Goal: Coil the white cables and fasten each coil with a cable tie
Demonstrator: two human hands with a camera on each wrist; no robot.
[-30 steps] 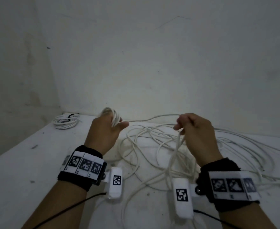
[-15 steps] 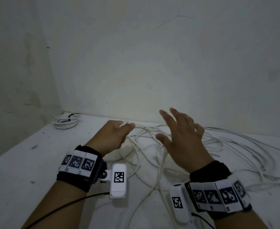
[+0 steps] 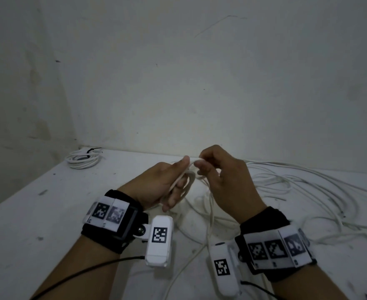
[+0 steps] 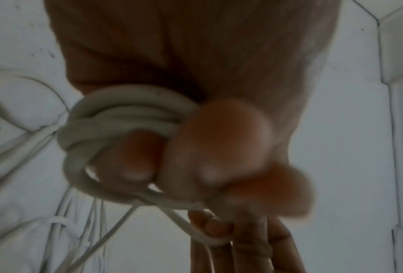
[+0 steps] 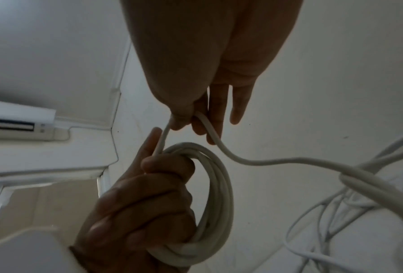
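My left hand (image 3: 173,187) grips a small coil of white cable (image 3: 189,180) just above the table. In the left wrist view the coil (image 4: 125,118) loops around the curled fingers; in the right wrist view the same coil (image 5: 216,194) hangs from the left hand (image 5: 144,212). My right hand (image 3: 199,165) pinches the running strand of cable (image 5: 209,133) between thumb and fingers, right at the top of the coil. The strand trails off to the loose cable (image 3: 286,187) on the table.
A finished white coil (image 3: 83,159) with a black tie lies at the table's back left corner. Loose cable loops spread over the table's right half (image 3: 329,202). Walls close in behind and to the left. An air conditioner (image 5: 15,125) hangs high on the wall.
The right hand, open and spread over the cables half a second ago, now pinches a strand and has brought it to the left hand's coil. The left hand has turned palm inward.
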